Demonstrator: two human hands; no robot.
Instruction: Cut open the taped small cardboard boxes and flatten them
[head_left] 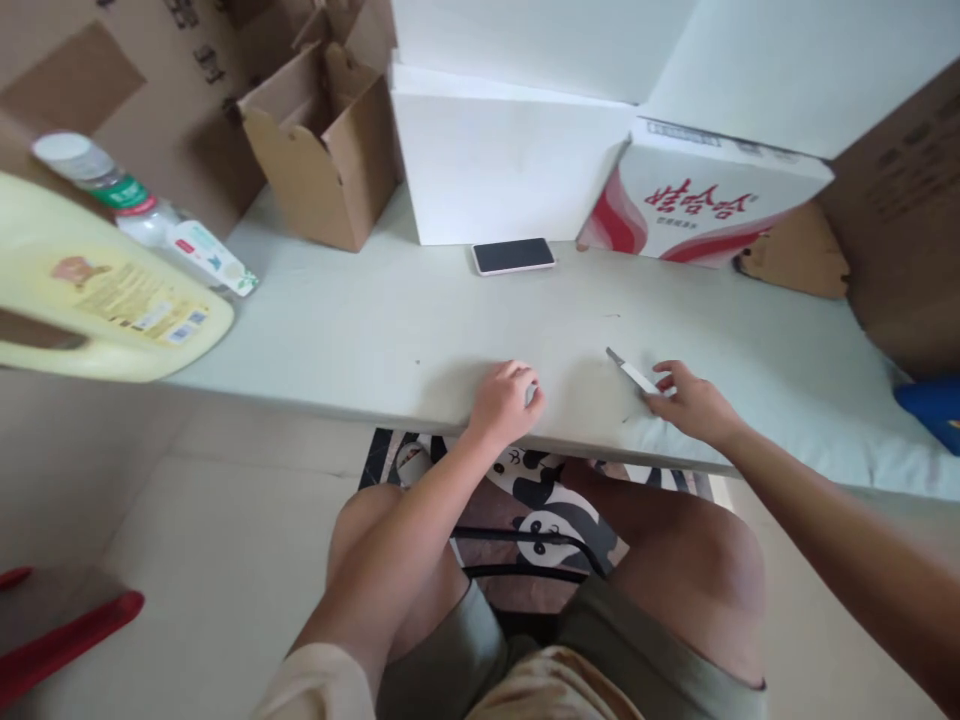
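A small knife (637,378) with a white handle and a grey blade slants over the pale tabletop, its blade pointing up and left. The lower end of its handle is at the fingertips of my right hand (688,405), which pinches it while other fingers stay loosely bent. My left hand (504,403) rests near the front edge of the table (337,330), fingers curled in toward the thumb. A pale grey patch shows between that thumb and the fingers; whether it is an object or the tabletop, I cannot make out.
A phone (514,256) lies before a white box (510,165). A red-and-white carton (697,205) leans behind at right. Open cardboard boxes (322,170) stand back left, with a yellow jug (112,290) and a clear bottle (142,205) nearer. Something blue (930,405) sits far right.
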